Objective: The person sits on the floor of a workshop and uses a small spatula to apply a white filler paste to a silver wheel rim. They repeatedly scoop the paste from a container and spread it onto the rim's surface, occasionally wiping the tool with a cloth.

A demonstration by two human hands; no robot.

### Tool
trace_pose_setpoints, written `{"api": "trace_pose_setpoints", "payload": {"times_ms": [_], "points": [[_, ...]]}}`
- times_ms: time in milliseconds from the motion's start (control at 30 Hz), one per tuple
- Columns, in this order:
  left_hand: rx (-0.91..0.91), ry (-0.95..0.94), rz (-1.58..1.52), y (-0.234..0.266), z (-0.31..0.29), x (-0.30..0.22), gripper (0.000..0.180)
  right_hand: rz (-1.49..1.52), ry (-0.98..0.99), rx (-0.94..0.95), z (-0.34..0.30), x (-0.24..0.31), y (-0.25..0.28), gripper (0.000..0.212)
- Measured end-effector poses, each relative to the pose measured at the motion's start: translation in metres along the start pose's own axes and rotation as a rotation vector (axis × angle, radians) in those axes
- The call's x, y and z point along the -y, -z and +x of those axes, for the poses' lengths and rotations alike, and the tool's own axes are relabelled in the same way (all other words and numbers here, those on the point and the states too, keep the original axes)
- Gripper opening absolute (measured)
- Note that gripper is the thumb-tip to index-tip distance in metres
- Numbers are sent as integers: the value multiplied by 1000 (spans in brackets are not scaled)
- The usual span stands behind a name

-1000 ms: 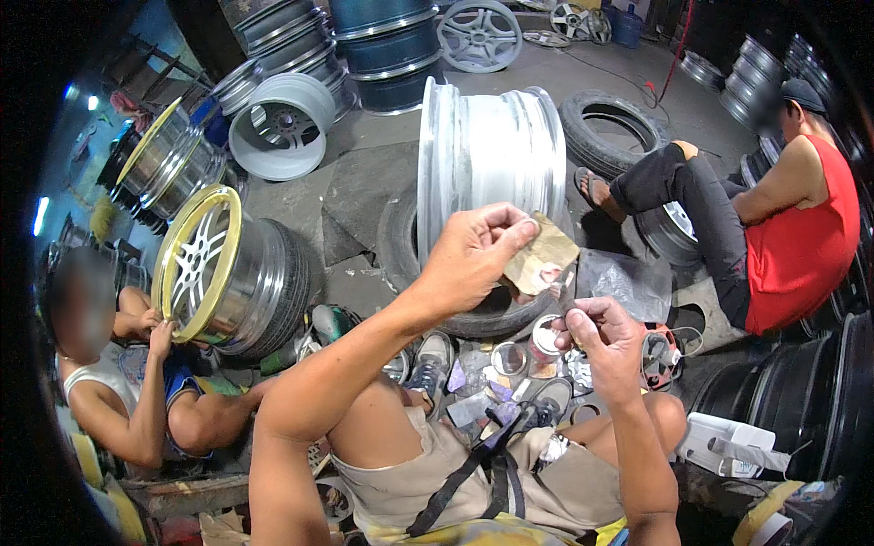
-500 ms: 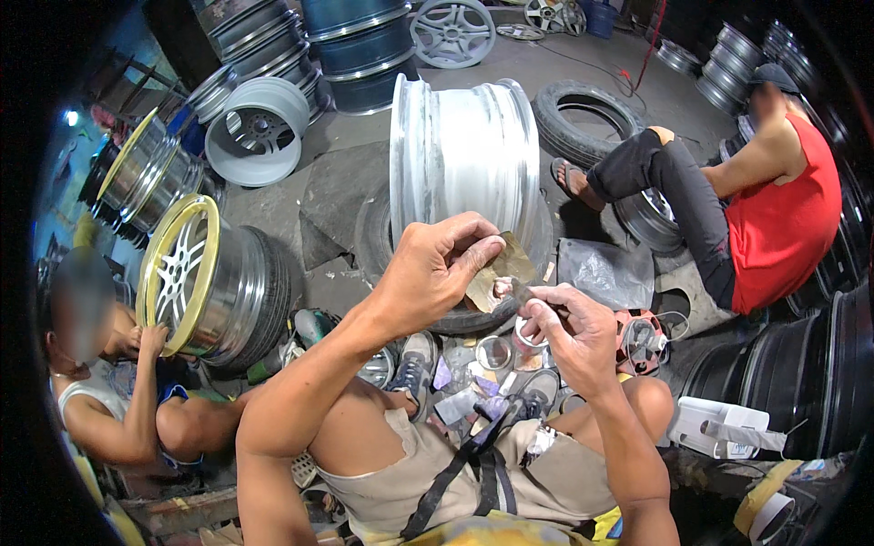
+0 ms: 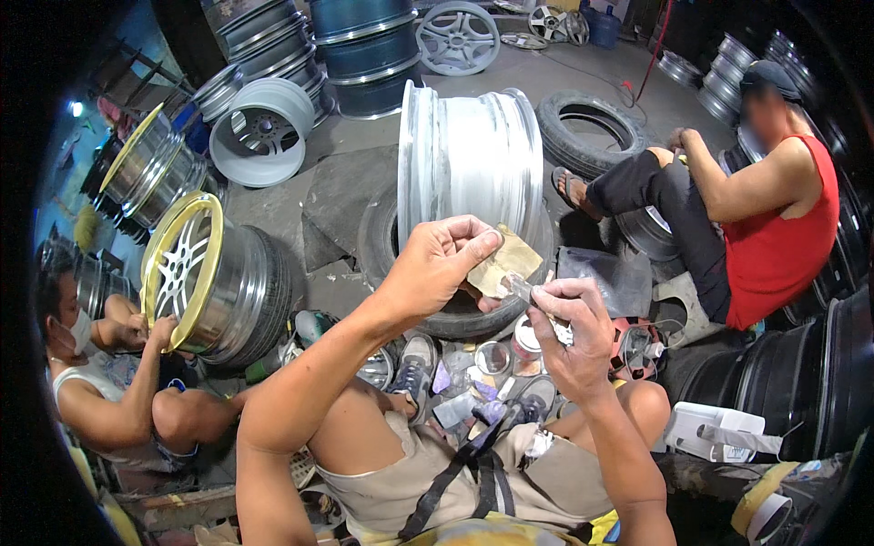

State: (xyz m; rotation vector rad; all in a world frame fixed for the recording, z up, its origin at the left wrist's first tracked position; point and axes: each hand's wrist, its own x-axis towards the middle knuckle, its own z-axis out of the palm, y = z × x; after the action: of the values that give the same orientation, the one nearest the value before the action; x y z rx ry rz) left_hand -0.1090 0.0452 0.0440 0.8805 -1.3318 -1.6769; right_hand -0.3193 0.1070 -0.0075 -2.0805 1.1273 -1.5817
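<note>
Tan sheet (image 3: 505, 257), roughly square, is pinched in my left hand (image 3: 443, 259), between thumb and fingers, raised between me and the silvery wheel barrel (image 3: 473, 159). With my right hand (image 3: 575, 329) I pinch a thin flat blade (image 3: 521, 288), its tip at the sheet's lower edge. Print on the white plastic container (image 3: 696, 420) to my right is too small to read.
</note>
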Motion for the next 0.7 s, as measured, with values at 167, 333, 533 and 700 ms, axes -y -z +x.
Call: {"api": "trace_pose_setpoints", "payload": {"times_ms": [167,333,533,700], "points": [[-44,-2,-32,3,1,0,25,-60,41,8,-4,0,5,27],[-254,-313,591,5,-2,-1,18,-19,-17,5,-1,1,8,26],[-237,-389,712,-5,-3,-3,15,17,-38,63,2,5,2,27],[-220,-470,743,-2,-1,5,13,50,-94,41,3,3,2,26]]}}
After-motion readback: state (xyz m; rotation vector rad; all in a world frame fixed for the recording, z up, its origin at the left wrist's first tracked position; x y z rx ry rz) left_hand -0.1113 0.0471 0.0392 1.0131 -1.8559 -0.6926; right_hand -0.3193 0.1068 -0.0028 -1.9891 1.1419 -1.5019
